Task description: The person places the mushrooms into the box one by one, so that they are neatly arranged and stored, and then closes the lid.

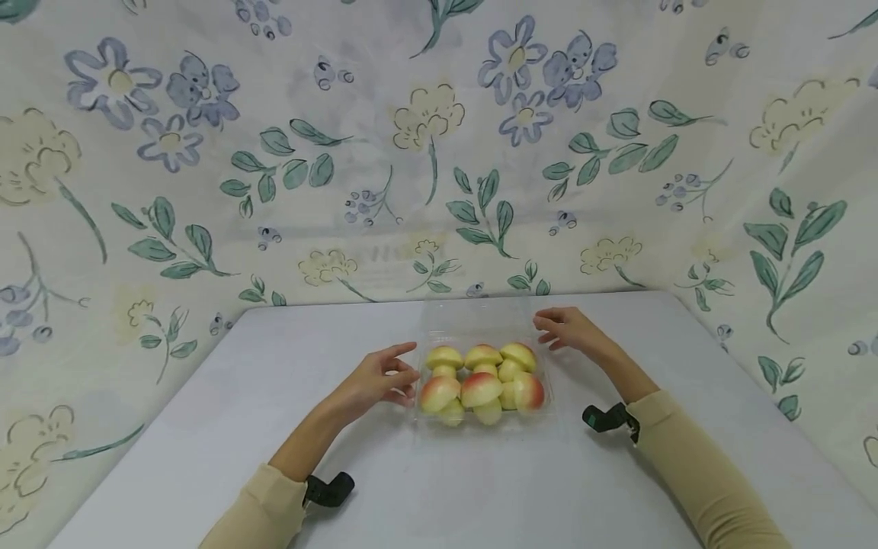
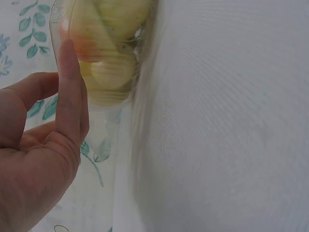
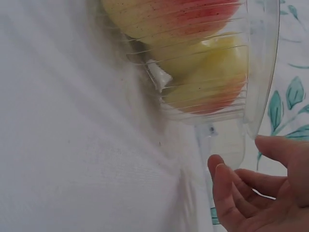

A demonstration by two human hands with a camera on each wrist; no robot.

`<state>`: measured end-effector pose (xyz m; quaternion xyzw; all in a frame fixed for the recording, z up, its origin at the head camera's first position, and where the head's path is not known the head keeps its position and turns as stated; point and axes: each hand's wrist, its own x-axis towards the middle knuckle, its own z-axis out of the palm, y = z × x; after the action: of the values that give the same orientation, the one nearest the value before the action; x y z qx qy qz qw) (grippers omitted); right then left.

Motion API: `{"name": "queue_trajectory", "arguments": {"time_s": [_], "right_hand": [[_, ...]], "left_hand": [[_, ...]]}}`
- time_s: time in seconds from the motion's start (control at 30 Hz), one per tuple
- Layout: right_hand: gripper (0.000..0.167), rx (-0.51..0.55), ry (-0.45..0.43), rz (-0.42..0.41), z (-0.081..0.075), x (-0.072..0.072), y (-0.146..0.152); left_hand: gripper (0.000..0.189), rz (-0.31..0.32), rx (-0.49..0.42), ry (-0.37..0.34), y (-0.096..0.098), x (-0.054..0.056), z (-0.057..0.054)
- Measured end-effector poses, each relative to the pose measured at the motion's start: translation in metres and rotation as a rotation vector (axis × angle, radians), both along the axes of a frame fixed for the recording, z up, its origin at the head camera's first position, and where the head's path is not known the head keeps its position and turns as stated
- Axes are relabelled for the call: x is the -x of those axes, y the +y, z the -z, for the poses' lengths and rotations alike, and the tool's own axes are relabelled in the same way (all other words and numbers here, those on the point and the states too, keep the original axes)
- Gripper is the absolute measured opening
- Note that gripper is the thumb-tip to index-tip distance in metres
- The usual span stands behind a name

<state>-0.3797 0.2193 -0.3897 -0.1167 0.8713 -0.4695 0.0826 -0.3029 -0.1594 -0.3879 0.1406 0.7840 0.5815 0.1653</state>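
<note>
A clear plastic clamshell box [image 1: 483,422] lies on the white table with its transparent lid [image 1: 476,314] folded back behind it. Inside sit several yellow mushroom-shaped pieces [image 1: 482,387] with red-tinged caps; what they are made of I cannot tell. My left hand [image 1: 382,381] is at the box's left side, its fingers extended, and in the left wrist view a fingertip meets the plastic wall. By the back right corner is my right hand [image 1: 568,329], fingers loosely bent. In the right wrist view its thumb is at the rim, and no firm grip shows.
The white table [image 1: 302,343] runs back to a hanging cloth [image 1: 384,152] printed with flowers and leaves. Black wrist cameras [image 1: 331,489] are strapped at both beige sleeves.
</note>
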Motion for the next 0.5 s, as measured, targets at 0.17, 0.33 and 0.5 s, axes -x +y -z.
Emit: {"name": "queue_trajectory", "arguments": {"time_s": [0.17, 0.33, 0.5], "right_hand": [[0.051, 0.007, -0.04, 0.012, 0.0043, 0.0005, -0.0017], [0.048, 0.023, -0.036, -0.005, 0.0046, -0.0008, -0.003], [0.05, 0.031, -0.013, -0.028, 0.0044, -0.0009, -0.0036]], "left_hand": [[0.073, 0.01, -0.007, -0.003, -0.0002, 0.0002, 0.0003], [0.073, 0.016, -0.009, -0.004, -0.0007, -0.0009, 0.0001], [0.073, 0.011, -0.014, -0.005, -0.0019, -0.0027, -0.0021]]}}
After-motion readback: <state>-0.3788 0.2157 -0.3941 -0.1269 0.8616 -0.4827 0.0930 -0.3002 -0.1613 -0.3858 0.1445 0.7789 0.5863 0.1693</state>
